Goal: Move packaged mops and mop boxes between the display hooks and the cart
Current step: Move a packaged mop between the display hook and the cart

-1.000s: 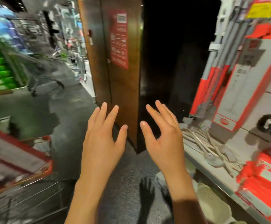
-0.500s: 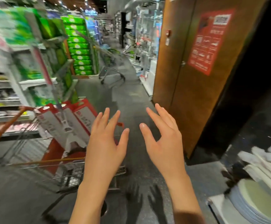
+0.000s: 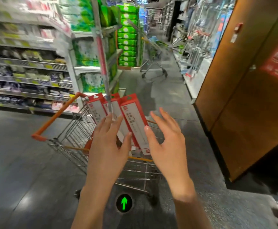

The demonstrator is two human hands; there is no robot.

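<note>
Both empty: left hand (image 3: 107, 146) and right hand (image 3: 167, 142) spread wide, flanking the nearest mop box (image 3: 135, 124) propped upright in the cart (image 3: 65, 134). Beside it, a packaged mop (image 3: 101, 60), towering. Risky: could topple if bumped.

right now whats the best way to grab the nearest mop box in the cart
Probably take the nearest mop box by its long narrow sides at mid-length, coming from above and in front. It stands tilted in the cart, its upper half clear of the wire rim. The open left hand and right hand already flank it.
</note>
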